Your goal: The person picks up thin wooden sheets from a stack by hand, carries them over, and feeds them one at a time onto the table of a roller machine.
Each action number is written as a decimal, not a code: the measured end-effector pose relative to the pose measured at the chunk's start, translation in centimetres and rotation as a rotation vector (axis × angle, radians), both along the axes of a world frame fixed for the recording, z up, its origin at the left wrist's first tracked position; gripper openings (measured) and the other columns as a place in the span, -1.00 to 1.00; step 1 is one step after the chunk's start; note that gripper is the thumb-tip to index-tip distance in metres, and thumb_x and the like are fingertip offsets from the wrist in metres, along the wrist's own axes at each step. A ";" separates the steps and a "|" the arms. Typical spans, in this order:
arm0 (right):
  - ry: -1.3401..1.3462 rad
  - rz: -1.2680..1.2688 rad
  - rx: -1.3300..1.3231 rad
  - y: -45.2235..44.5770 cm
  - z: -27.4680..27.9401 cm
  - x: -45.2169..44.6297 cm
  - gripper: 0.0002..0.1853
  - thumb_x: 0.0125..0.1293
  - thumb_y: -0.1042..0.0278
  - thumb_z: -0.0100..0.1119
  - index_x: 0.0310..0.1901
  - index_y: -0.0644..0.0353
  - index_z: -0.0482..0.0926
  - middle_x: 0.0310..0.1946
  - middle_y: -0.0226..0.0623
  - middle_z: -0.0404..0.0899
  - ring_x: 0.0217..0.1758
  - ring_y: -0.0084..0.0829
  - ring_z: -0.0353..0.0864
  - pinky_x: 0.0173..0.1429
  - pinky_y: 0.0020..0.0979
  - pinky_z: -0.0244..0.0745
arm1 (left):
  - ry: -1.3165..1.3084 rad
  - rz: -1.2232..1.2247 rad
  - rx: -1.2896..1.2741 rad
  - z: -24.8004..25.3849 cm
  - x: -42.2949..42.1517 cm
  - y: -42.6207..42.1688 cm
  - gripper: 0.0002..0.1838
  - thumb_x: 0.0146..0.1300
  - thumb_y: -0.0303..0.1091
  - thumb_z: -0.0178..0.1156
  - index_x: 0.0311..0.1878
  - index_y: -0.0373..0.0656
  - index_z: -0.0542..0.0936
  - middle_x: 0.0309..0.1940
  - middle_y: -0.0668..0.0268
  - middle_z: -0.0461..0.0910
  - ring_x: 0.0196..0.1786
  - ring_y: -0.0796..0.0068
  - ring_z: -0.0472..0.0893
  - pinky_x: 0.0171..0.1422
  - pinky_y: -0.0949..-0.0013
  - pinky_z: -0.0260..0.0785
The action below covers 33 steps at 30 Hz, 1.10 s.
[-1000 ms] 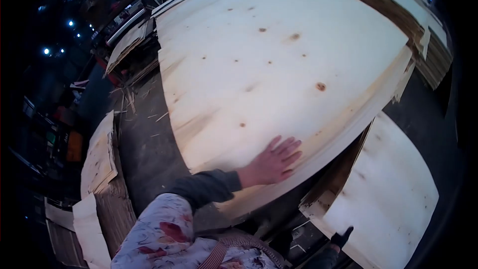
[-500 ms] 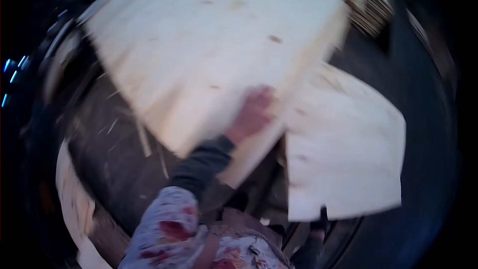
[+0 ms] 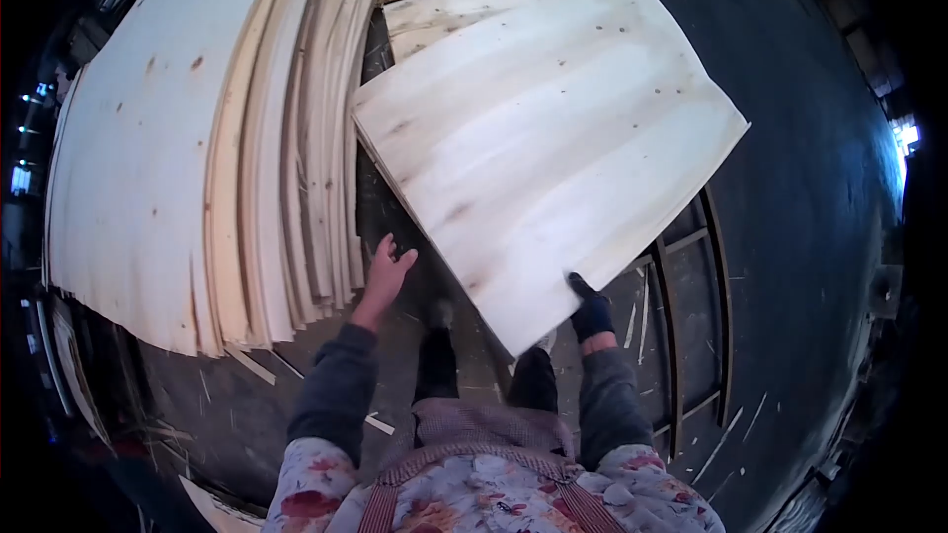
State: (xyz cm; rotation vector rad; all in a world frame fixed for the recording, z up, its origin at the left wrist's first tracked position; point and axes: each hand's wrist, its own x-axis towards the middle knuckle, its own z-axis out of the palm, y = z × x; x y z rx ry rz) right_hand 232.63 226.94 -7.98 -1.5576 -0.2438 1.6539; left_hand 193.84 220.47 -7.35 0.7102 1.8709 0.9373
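Observation:
A broad pale wood veneer sheet [image 3: 553, 148] with small knots lies angled in front of me, over another sheet whose edge [image 3: 415, 30] shows at the far left. My right hand [image 3: 591, 311], in a dark glove, grips its near right edge, thumb on top and the other fingers hidden underneath. My left hand [image 3: 386, 274] is bare, held in the gap between that sheet and a tall stack of veneer sheets [image 3: 148, 148]. Its fingers are apart and nothing is in them.
On the right a dark metal frame with rungs [image 3: 669, 336] lies on the floor [image 3: 790, 237]. Wood splinters [image 3: 379, 423] are scattered near my feet. The left stack's layered edges [image 3: 316, 138] fan out toward the middle.
My view has swung right, so the stack now sits at the left. My left hand has come off the large sheet's surface. My right hand now shows clearly on the sheet's near edge.

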 end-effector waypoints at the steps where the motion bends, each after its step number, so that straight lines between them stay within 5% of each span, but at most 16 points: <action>1: -0.051 0.037 0.002 -0.2 1.2 2.4 -0.55 0.15 0.44 0.40 0.09 0.35 0.58 -0.02 -0.17 0.63 0.00 -0.28 0.62 0.16 -0.29 0.53 | -0.013 -0.001 -0.005 -1.5 1.0 0.2 -0.20 0.30 -0.13 0.25 0.50 -0.18 0.13 0.40 0.00 0.29 0.44 0.03 0.28 0.45 0.08 0.17; 3: -0.157 0.100 0.054 0.0 3.2 8.0 -0.49 0.15 0.40 0.40 0.14 0.35 0.53 -0.01 -0.16 0.62 0.00 -0.27 0.61 0.14 -0.28 0.53 | -0.491 0.373 -0.300 -4.9 3.1 1.4 0.00 0.24 0.08 0.27 0.55 -0.10 -0.06 0.52 0.01 0.04 0.52 -0.05 0.09 0.46 -0.17 0.06; 7: -0.332 0.166 0.048 0.1 6.8 20.5 -0.45 0.12 0.41 0.34 0.18 0.34 0.49 -0.02 -0.16 0.62 0.01 -0.26 0.61 0.14 -0.28 0.52 | -0.716 0.506 -0.269 -15.6 5.6 3.5 0.13 0.17 0.22 0.28 0.56 0.03 -0.23 0.55 0.06 -0.16 0.55 -0.06 -0.05 0.42 -0.41 -0.10; 10: -0.449 0.196 0.047 -0.9 11.1 25.4 -0.52 0.09 0.44 0.28 0.11 0.34 0.55 -0.07 -0.20 0.64 -0.02 -0.28 0.62 0.14 -0.28 0.51 | -0.559 0.659 -0.178 -21.6 8.5 3.9 0.16 0.08 0.18 0.38 0.48 -0.31 -0.05 0.51 -0.01 -0.03 0.51 -0.01 0.08 0.50 -0.03 0.04; 11: -0.568 0.248 -0.014 -1.1 12.9 25.9 -0.55 0.09 0.43 0.27 0.07 0.35 0.58 -0.11 -0.21 0.65 -0.04 -0.29 0.63 0.14 -0.28 0.51 | -0.233 0.647 -0.134 -25.8 9.2 3.5 0.12 0.07 0.11 0.41 0.44 -0.44 0.02 0.48 -0.09 0.03 0.49 -0.02 0.13 0.50 0.09 0.08; 12: -0.687 0.298 -0.079 -1.6 14.0 26.2 -0.57 0.08 0.42 0.26 0.03 0.36 0.60 -0.14 -0.21 0.67 -0.06 -0.31 0.63 0.13 -0.29 0.52 | -0.248 0.651 -0.149 -26.4 9.5 3.6 0.12 0.07 0.11 0.41 0.44 -0.44 0.02 0.48 -0.09 0.03 0.49 -0.02 0.13 0.50 0.09 0.08; 14: -0.802 0.331 -0.051 -4.0 12.1 31.2 -0.65 0.08 0.41 0.25 -0.07 0.37 0.65 -0.20 -0.22 0.69 -0.09 -0.33 0.65 0.11 -0.29 0.53 | 0.430 0.593 -0.409 -26.5 9.5 5.0 0.09 0.06 0.14 0.39 0.41 -0.45 0.10 0.44 -0.15 0.06 0.48 -0.08 0.11 0.51 0.01 0.05; 16: -0.840 0.277 -0.133 -3.1 12.4 28.8 -0.73 0.05 0.44 0.24 -0.20 0.36 0.69 -0.25 -0.22 0.70 -0.12 -0.32 0.66 0.08 -0.29 0.54 | 0.748 0.388 -0.536 -30.7 6.9 4.6 0.10 0.04 0.20 0.37 0.38 -0.49 0.15 0.40 -0.16 0.11 0.48 -0.10 0.10 0.54 -0.01 -0.02; 18: -0.824 0.298 -0.093 -4.1 10.7 29.8 -0.70 0.08 0.40 0.21 -0.15 0.37 0.66 -0.22 -0.21 0.69 -0.11 -0.32 0.64 0.08 -0.30 0.51 | 0.979 0.309 -0.587 -26.5 5.0 6.3 0.13 0.00 0.26 0.36 0.36 -0.50 0.17 0.39 -0.15 0.12 0.49 -0.07 0.07 0.56 -0.02 -0.11; 20: -0.929 0.386 -0.092 -4.4 9.5 30.4 -0.71 0.04 0.44 0.21 -0.18 0.36 0.66 -0.24 -0.23 0.69 -0.14 -0.35 0.65 0.04 -0.32 0.52 | 1.144 0.323 -0.422 -25.8 1.7 7.6 0.03 0.02 0.22 0.36 0.35 -0.40 0.24 0.40 -0.11 0.13 0.49 -0.04 0.09 0.57 -0.03 -0.15; 22: -0.848 0.263 -0.243 -3.3 9.4 29.1 -0.73 0.01 0.45 0.22 -0.21 0.35 0.65 -0.26 -0.25 0.68 -0.19 -0.36 0.65 0.00 -0.33 0.52 | 1.368 0.137 -0.132 -19.4 0.7 11.5 -0.17 0.14 0.12 0.31 0.32 -0.29 0.32 0.42 -0.08 0.12 0.48 -0.05 0.11 0.54 -0.03 -0.09; 24: -0.840 0.208 -0.263 -3.9 8.6 29.5 -0.76 0.02 0.46 0.21 -0.24 0.34 0.66 -0.30 -0.26 0.68 -0.21 -0.36 0.65 -0.01 -0.33 0.52 | 1.222 0.006 0.178 -19.6 -2.1 15.4 -0.32 0.25 0.00 0.25 0.30 -0.25 0.37 0.37 -0.03 0.23 0.45 0.00 0.19 0.51 0.03 0.00; 26: -0.845 0.222 -0.199 -4.3 8.8 29.9 -0.78 0.03 0.46 0.20 -0.28 0.34 0.67 -0.32 -0.26 0.69 -0.22 -0.37 0.65 -0.01 -0.34 0.52 | 0.972 -0.118 -0.003 -25.1 -6.1 16.9 -0.35 0.39 0.07 0.07 0.32 -0.27 0.39 0.29 -0.03 0.37 0.40 0.03 0.30 0.47 0.18 0.10; 28: -0.895 0.261 -0.187 -4.6 8.9 30.0 -0.76 0.09 0.39 0.14 -0.28 0.36 0.69 -0.31 -0.22 0.70 -0.20 -0.34 0.66 0.00 -0.33 0.54 | -0.083 -0.180 -0.453 -31.8 -8.8 17.2 -0.24 0.44 0.28 -0.14 0.35 -0.25 0.40 0.30 0.15 0.45 0.34 0.28 0.39 0.41 0.28 0.17; 29: -0.933 0.315 -0.160 -4.6 8.9 29.6 -0.71 0.15 0.33 0.09 -0.28 0.37 0.70 -0.30 -0.18 0.71 -0.19 -0.32 0.68 0.00 -0.32 0.55 | -0.323 -0.152 -0.348 -26.3 -4.3 17.4 -0.17 0.44 0.36 -0.29 0.36 -0.22 0.42 0.34 0.23 0.42 0.34 0.35 0.38 0.41 0.34 0.18; 33: -0.933 0.285 -0.178 -3.1 8.9 27.5 -0.71 0.15 0.32 0.10 -0.30 0.38 0.71 -0.36 -0.19 0.72 -0.23 -0.33 0.69 -0.01 -0.32 0.55 | -0.656 -0.059 -0.308 -30.6 -2.0 14.9 -0.24 0.48 0.29 -0.28 0.34 -0.21 0.43 0.30 0.21 0.46 0.32 0.38 0.41 0.41 0.38 0.20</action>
